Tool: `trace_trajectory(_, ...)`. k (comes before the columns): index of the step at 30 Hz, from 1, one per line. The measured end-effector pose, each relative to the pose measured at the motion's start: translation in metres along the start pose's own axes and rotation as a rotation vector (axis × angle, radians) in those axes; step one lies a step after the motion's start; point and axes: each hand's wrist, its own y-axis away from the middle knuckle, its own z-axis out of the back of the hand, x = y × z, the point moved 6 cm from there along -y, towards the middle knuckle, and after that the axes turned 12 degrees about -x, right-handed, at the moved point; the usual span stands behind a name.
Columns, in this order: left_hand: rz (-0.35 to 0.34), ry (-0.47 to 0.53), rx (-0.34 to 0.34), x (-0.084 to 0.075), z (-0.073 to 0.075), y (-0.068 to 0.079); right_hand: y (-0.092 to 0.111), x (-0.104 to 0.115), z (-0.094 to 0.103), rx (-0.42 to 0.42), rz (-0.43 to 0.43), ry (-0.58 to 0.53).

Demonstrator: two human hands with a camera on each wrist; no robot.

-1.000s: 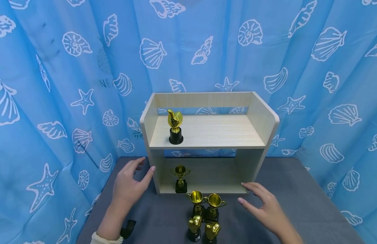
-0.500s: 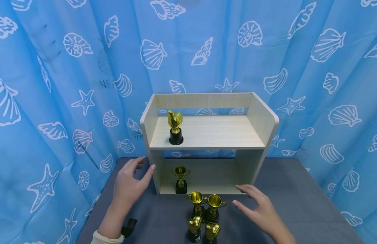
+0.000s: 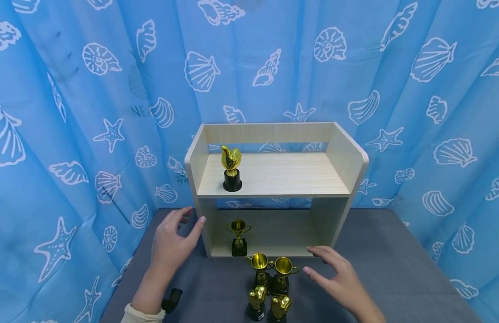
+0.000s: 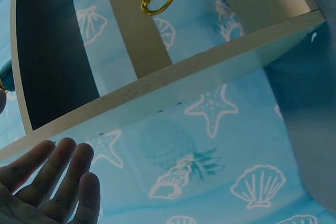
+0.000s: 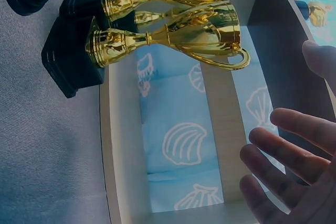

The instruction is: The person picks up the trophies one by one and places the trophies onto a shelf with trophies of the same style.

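My left hand (image 3: 172, 242) is beside the left panel of a two-tier wooden shelf (image 3: 277, 196), fingers spread and holding nothing. Its fingers (image 4: 58, 187) show near the panel edge in the left wrist view. To the right of the trophies hovers my right hand (image 3: 334, 280), relaxed, with nothing between thumb and fingers (image 5: 283, 156). Nearest it stands a gold cup trophy (image 3: 283, 267) on a black base, with another cup trophy (image 3: 259, 262) close on its left. In front of them are two gold hand-shaped trophies, one left (image 3: 257, 298) and one right (image 3: 280, 307).
A thumbs-up trophy (image 3: 232, 163) occupies the upper tier's left end. Below it, a two-handled cup trophy (image 3: 239, 229) stands at the lower tier's left. Grey cloth (image 3: 395, 269) covers the table. A blue shell-print curtain (image 3: 273, 58) hangs behind and at the sides.
My right hand has drifted left, closer to the cup trophies on the table. The left hand and all trophies have stayed in place.
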Motion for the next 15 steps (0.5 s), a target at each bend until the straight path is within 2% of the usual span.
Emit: trace_trajectory(15,0.021,0.001,-0.012,0.0021,-0.002,-0.0005,0.0037,0.0019,-0.0096,0.007,0.001,-0.065)
